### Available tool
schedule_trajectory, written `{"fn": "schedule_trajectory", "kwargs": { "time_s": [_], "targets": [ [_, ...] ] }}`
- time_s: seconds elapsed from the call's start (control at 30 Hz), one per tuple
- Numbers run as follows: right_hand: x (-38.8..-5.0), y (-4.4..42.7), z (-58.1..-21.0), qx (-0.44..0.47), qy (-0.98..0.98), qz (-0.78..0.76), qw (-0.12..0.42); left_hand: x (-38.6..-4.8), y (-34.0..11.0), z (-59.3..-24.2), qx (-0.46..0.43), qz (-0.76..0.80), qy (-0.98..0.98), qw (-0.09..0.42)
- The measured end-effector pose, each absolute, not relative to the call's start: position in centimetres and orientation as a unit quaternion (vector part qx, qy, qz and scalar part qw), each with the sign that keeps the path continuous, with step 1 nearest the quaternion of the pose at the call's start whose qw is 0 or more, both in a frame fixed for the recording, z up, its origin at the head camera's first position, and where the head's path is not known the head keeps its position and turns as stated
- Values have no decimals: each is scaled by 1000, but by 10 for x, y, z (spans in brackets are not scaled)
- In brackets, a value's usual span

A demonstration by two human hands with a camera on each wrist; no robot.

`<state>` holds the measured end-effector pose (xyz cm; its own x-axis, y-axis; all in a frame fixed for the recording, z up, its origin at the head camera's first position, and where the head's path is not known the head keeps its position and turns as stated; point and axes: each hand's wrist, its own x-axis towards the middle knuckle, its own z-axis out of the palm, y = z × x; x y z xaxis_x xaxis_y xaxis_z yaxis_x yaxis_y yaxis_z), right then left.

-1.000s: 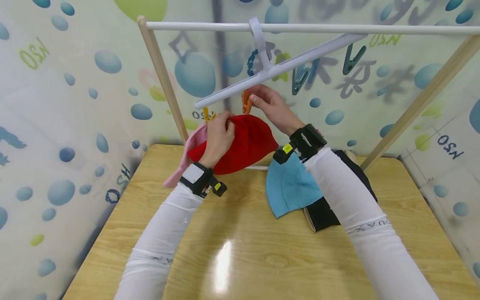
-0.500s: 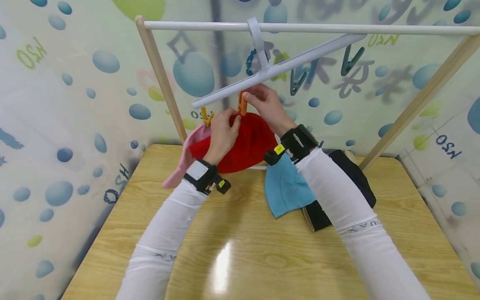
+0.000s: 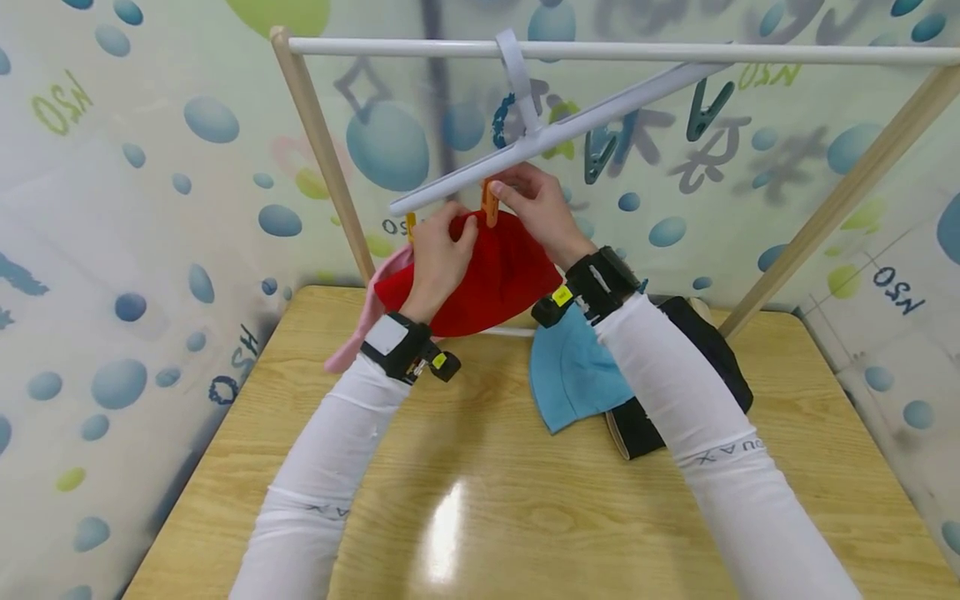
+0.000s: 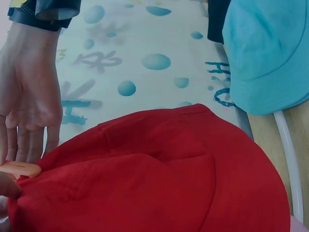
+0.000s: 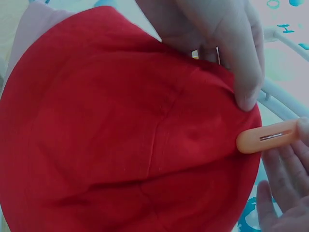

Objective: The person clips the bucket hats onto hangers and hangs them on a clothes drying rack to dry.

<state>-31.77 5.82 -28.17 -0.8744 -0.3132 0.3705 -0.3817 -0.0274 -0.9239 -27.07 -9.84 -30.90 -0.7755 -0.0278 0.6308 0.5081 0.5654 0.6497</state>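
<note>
A red fabric hat (image 3: 498, 279) hangs below the left half of a pale hanger (image 3: 558, 133). My left hand (image 3: 441, 262) pinches the hat's upper edge between thumb and fingers. To its right, my right hand (image 3: 542, 212) pinches an orange clothespin (image 3: 491, 205) under the hanger. In the right wrist view, the orange clothespin's tip (image 5: 248, 141) overlaps the red cloth near its edge. Behind the red hat, a pink hat (image 3: 352, 346) hangs at the hanger's left end, beneath a yellow clip (image 3: 410, 225) that my left hand partly covers.
Two dark green clips (image 3: 597, 160) hang from the hanger's right half. A white rail (image 3: 637, 52) on wooden legs (image 3: 322, 154) carries the hanger, which slants down to the left. On the wooden table (image 3: 517, 517) lie a light blue hat (image 3: 573, 367) and a black fabric item (image 3: 637, 429).
My left hand has raised the red hat's edge slightly, up to the orange clothespin. The right hand and clothespin have shifted a little to the left, and the clothespin now overlaps the hat.
</note>
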Motion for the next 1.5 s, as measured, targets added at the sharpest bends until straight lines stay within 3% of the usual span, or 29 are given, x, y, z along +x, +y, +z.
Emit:
{"fn": "schedule_trajectory", "kwargs": {
  "time_s": [0.83,1.07,1.23,1.5],
  "targets": [
    [-321,84,-295,296,-683,668,14,-275,-88,-313,-162,-419,-849,277],
    [-319,93,-302,314,-694,647,37,-264,-90,-309,-151,-419,-859,253],
    [-321,103,-300,325,-694,642,29,-255,-97,-295,-150,-419,-855,266],
    [-321,139,-304,310,-736,601,22,-249,-92,-288,-223,-410,-837,287]
  ]
}}
